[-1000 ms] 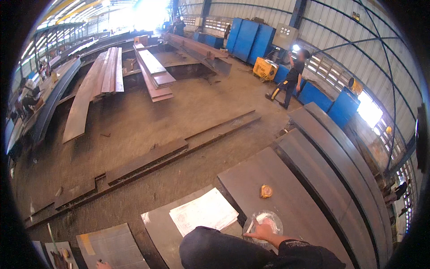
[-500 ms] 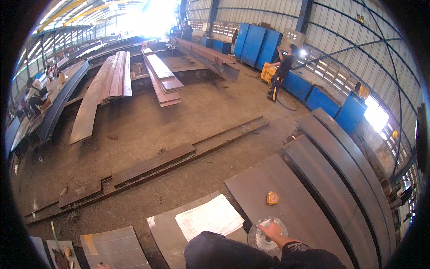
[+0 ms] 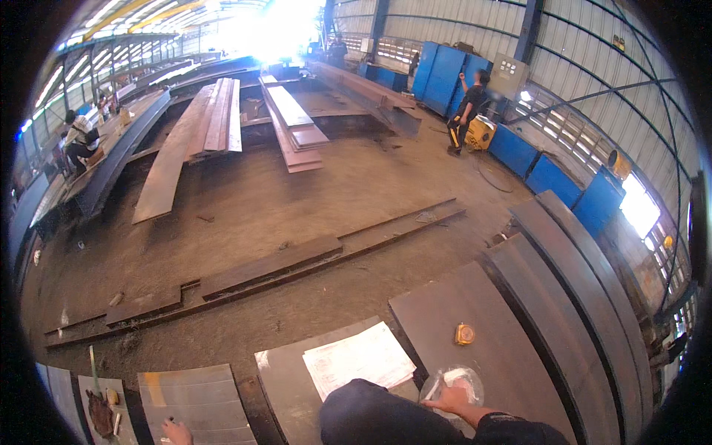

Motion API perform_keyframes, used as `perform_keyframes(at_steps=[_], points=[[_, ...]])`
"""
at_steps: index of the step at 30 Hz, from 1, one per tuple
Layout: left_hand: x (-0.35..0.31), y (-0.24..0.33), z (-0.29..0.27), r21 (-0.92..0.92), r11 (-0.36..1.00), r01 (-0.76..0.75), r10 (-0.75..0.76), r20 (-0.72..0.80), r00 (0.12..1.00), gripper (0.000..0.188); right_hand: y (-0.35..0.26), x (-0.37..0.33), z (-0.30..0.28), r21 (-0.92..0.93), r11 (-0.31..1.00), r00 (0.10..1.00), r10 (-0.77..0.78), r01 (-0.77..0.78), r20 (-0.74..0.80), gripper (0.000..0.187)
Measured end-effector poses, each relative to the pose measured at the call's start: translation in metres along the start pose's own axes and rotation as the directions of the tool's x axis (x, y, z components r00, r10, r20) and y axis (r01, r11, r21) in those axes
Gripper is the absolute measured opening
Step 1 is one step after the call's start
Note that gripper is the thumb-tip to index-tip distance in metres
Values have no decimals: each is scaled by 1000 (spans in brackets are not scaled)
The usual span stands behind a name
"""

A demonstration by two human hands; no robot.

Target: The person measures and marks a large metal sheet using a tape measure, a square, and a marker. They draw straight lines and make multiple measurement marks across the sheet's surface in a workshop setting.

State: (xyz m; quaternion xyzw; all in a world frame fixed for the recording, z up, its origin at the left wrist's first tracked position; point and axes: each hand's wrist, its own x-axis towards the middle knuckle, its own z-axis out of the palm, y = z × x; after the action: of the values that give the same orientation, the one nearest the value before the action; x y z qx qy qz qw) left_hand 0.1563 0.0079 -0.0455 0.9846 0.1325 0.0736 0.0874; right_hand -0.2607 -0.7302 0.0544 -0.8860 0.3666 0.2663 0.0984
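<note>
Right hand [image 3: 450, 400] grips a clear plastic bag [image 3: 454, 384] on the steel plate [image 3: 475, 311].
Head view: its fingers [image 3: 436, 387] pinch the bag's near edge, best held flat; papers [image 3: 358, 358] left, yellow tape measure [image 3: 464, 334] beyond. Left hand [image 3: 176, 430] rests loose on another plate [image 3: 196, 397].

Right hand [image 3: 450, 401] on clear bag [image 3: 454, 382]

The person's right hand [image 3: 451, 401] is bare, coming out of a dark sleeve with a thin reddish cuff edge. A rounded dark navy garment [image 3: 371, 411] fills the lower middle. The left hand [image 3: 176, 432], also bare, shows only partly at the bottom edge.
</note>
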Motion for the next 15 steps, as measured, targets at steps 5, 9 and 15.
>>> perform_keyframes(at_steps=[5,9,15], points=[[2,10,4,-27,999,31,-30,55,998,44,18,24,-9,449,790,879,477,-419,-19,126],[-9,9,5,6,999,43,-42,-84,996,44,4,12,10,117,988,994,105,-105,12,126],[-11,34,-9,-80,992,98,-93,69,993,40,31,36,-6,269,884,922,344,-382,177,116]])
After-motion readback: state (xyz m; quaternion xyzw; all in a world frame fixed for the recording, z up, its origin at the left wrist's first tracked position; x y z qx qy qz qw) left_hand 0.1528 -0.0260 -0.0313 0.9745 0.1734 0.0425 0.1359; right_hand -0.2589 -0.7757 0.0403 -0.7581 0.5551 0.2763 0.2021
